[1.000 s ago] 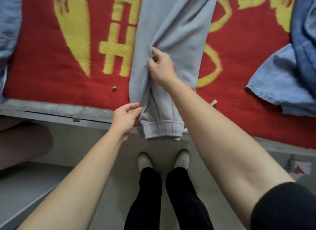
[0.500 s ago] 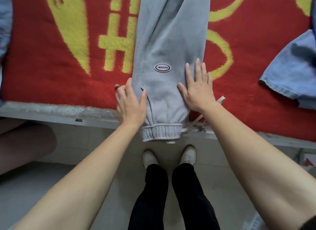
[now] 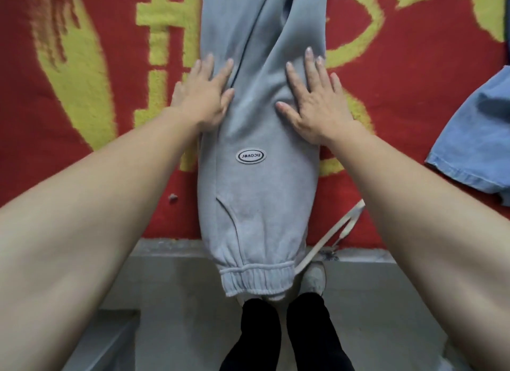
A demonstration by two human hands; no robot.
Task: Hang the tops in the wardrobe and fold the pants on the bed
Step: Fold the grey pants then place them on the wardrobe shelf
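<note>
While the grey pants (image 3: 259, 183) lie lengthwise, left hand (image 3: 204, 94) and right hand (image 3: 317, 103) press them, fingers spread flat.

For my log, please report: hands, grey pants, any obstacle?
Left hand and right hand open, flat on grey pants. Waistband overhangs bed edge. Drawstring loose beside.

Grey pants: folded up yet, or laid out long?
Laid out long: grey pants run up out of frame; left hand and right hand press them flat.
</note>
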